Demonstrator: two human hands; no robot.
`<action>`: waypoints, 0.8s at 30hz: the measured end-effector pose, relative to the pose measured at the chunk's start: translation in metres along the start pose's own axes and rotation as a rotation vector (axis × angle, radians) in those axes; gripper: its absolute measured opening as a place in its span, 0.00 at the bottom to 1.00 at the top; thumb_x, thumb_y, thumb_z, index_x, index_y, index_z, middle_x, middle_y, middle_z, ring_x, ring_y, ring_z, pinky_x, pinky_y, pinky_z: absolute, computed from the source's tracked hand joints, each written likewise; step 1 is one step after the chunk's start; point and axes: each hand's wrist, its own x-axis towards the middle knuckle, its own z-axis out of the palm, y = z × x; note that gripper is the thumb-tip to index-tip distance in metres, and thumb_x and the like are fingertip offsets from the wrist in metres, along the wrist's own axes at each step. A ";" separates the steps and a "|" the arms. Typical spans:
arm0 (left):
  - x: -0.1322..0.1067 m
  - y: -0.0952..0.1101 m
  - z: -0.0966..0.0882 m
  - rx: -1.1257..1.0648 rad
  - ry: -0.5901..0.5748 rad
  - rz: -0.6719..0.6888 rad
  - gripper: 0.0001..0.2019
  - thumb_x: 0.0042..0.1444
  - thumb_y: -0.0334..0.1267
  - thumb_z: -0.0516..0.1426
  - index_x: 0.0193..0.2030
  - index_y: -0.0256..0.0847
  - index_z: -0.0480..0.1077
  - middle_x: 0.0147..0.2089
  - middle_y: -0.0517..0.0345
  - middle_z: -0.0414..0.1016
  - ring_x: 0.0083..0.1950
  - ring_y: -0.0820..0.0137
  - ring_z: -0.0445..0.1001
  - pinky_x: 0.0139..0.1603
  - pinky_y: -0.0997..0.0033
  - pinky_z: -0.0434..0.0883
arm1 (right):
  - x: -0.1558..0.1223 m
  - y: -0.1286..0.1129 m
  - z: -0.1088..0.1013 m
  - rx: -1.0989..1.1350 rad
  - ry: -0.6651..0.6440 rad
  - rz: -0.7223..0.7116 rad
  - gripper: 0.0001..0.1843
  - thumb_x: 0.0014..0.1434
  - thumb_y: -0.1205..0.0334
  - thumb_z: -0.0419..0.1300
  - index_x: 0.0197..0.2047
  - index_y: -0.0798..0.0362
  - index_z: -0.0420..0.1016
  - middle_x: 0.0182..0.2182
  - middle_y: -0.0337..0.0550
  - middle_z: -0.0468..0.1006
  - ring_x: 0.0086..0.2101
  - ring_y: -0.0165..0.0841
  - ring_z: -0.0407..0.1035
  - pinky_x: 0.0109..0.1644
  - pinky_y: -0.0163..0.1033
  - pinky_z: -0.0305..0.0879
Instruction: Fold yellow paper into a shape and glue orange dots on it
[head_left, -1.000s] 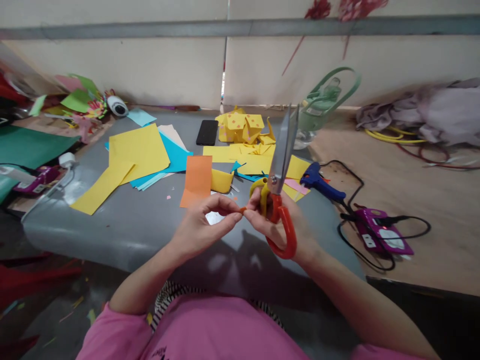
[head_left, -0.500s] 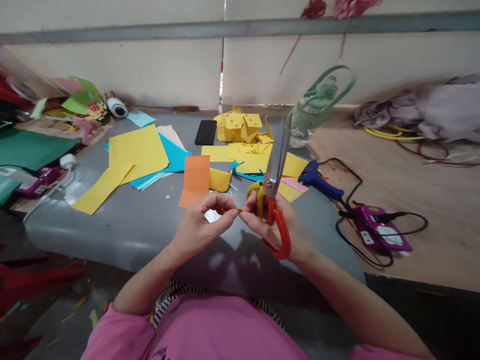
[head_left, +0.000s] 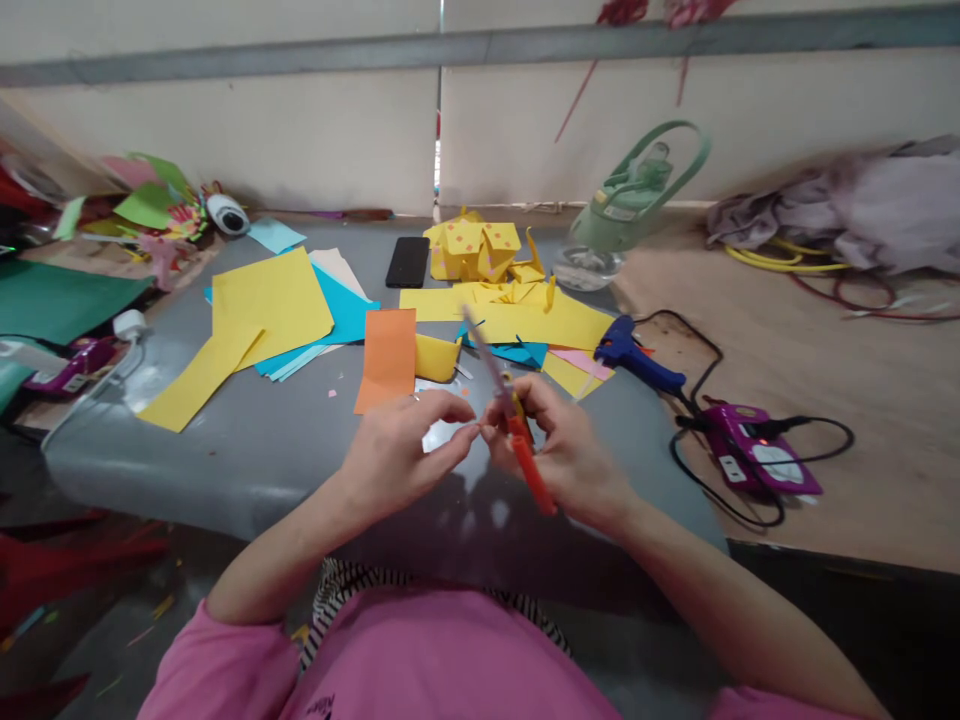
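My right hand [head_left: 570, 455] is closed around scissors [head_left: 517, 430] with orange and yellow handles; their blurred blades point up and to the left. My left hand [head_left: 397, 450] pinches thumb and fingers together right beside the right fingertips, holding something too small to make out. Both hands hover over the near edge of the grey table [head_left: 255, 460]. Just beyond them lie an orange paper strip [head_left: 386, 358] and a folded yellow piece [head_left: 439, 358].
Yellow sheets [head_left: 266, 295] and blue sheets [head_left: 345, 310] lie at left, a black phone [head_left: 407, 262] and folded yellow shapes [head_left: 472, 248] at the back. A blue glue gun [head_left: 634, 355], cables and a purple power strip [head_left: 757, 460] lie at right, with a green fan [head_left: 637, 195] behind.
The scissors have swung from upright, blades high, down to a tilt toward the left, and are blurred with motion. My left hand's pinch has stayed in place.
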 end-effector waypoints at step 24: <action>0.008 -0.006 0.028 -1.093 0.315 -0.553 0.11 0.54 0.44 0.67 0.34 0.39 0.74 0.33 0.57 0.83 0.34 0.70 0.83 0.31 0.77 0.75 | 0.002 0.006 0.001 0.030 0.024 0.009 0.26 0.49 0.43 0.71 0.40 0.48 0.64 0.32 0.37 0.71 0.31 0.33 0.69 0.36 0.39 0.69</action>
